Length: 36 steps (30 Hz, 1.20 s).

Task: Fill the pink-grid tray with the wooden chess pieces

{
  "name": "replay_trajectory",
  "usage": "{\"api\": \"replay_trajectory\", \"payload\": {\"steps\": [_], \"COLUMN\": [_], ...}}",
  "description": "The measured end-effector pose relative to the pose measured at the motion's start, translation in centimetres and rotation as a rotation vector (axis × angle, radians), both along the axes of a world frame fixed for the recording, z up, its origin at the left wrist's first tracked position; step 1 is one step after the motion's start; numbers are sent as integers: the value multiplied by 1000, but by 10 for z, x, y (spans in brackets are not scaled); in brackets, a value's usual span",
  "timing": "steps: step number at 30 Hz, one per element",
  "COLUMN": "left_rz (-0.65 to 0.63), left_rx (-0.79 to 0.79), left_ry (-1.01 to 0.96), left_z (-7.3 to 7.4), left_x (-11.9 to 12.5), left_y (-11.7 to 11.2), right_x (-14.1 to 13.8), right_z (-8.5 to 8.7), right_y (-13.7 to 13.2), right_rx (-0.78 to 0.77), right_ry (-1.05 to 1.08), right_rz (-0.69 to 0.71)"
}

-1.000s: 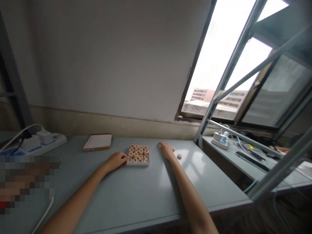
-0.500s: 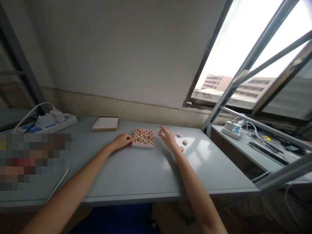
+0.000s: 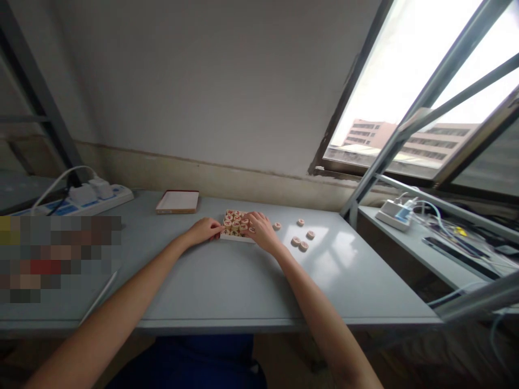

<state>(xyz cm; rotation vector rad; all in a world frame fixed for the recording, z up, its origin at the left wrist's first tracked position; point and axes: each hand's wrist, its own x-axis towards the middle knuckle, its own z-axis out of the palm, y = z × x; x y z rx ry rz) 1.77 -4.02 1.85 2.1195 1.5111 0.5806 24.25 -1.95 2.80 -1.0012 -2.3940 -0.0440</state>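
Note:
A shallow white box (image 3: pixel 237 238) on the desk holds rows of round wooden Chinese chess pieces (image 3: pixel 229 217) marked with red and dark characters. At its left edge, my left hand (image 3: pixel 204 230) has its fingers closed on the box's side. My right hand (image 3: pixel 261 231) lies over the box's right part with bent fingers, closed at a Chinese chess piece (image 3: pixel 252 229); the hand hides some pieces beneath it. To its right lie several loose pieces, among them one piece (image 3: pixel 277 226) close to the hand and another (image 3: pixel 310 235) farther off.
An open box lid (image 3: pixel 177 201) with a white inside rests at the back left of the grey desk (image 3: pixel 227 292). A power strip (image 3: pixel 117 195) with plugs lies further left, a pen-like stick (image 3: pixel 98 297) at the front left. Metal bed-frame bars (image 3: pixel 367 175) stand at right.
My right hand has moved left from beside the box to over its right part. The loose pieces on the right show more fully now. My left hand stays at the box's edge.

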Motion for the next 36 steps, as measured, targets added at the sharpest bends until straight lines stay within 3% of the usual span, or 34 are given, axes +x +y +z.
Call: {"api": "replay_trajectory", "payload": {"steps": [11, 14, 17, 21, 28, 31, 36], "left_rz": [-10, -12, -1, 10, -2, 5, 10], "left_rx": [-1, -5, -6, -6, 20, 30, 19], "left_ry": [9, 16, 26, 15, 21, 30, 41], "left_z": [3, 3, 2, 0, 0, 1, 3], "left_x": [1, 1, 1, 1, 2, 2, 2], "left_y": [-4, -4, -4, -2, -3, -4, -5], "right_x": [20, 44, 68, 78, 47, 35, 28], "right_z": [17, 19, 11, -1, 22, 27, 19], "right_y": [1, 8, 19, 29, 15, 3, 0], "right_rx": [24, 54, -101, -277, -159, -139, -181], "right_ry": [-107, -121, -157, -86, 229, 208, 106], "right_rz": [-57, -241, -370, -254, 5, 46, 60]}}
